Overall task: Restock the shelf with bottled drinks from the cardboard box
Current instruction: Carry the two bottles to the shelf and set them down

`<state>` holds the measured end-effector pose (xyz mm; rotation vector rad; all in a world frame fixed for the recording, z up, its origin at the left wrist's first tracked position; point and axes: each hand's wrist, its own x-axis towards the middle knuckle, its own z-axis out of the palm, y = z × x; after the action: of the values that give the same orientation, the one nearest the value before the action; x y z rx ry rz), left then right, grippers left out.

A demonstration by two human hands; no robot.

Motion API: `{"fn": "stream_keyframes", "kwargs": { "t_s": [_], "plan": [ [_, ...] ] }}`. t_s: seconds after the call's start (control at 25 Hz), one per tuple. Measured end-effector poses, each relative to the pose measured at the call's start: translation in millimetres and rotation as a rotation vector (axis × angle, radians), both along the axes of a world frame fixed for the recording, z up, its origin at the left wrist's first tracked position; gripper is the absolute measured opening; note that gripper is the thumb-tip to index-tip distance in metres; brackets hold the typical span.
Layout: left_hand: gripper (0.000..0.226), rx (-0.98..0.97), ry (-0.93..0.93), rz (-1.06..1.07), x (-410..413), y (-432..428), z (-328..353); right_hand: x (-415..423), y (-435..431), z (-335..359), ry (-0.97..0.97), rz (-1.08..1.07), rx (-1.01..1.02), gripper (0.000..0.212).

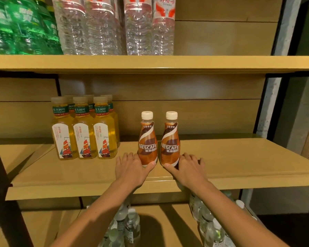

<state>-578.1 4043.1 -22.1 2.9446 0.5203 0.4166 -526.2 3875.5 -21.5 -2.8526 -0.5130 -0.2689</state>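
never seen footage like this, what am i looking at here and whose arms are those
There is no machine here. The single picture comes from a camera worn on a person's head, looking forward and down, so the two bare arms are the wearer's own.

The left hand and right hand each wrap the base of a brown Nescafe coffee bottle: the left bottle and the right bottle. Both stand upright, side by side, on the middle shelf.

To their left on that shelf stands a group of yellow tea bottles. The shelf above holds clear water bottles and green ones. More bottles show on the shelf below.
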Motion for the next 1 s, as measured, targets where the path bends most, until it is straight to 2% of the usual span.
{"fn": "stream_keyframes", "kwargs": {
  "t_s": [0.32, 0.64, 0.84, 1.0],
  "plan": [
    [0.082, -0.077, 0.056, 0.058, 58, 17, 1, 50, 31, 8, 0.086, 0.006, -0.019, 0.076],
    [0.085, -0.089, 0.100, 0.034, 77, 25, 6, 84, 44, 12, 0.151, 0.025, 0.011, 0.076],
    [0.090, -0.137, 0.092, 0.019, 74, 26, 10, 81, 39, 15, 0.153, 0.045, -0.022, 0.084],
    [0.090, -0.083, 0.019, -0.020, 34, 18, 28, 49, 12, 33, 0.048, 0.051, -0.035, 0.085]
  ]
}}
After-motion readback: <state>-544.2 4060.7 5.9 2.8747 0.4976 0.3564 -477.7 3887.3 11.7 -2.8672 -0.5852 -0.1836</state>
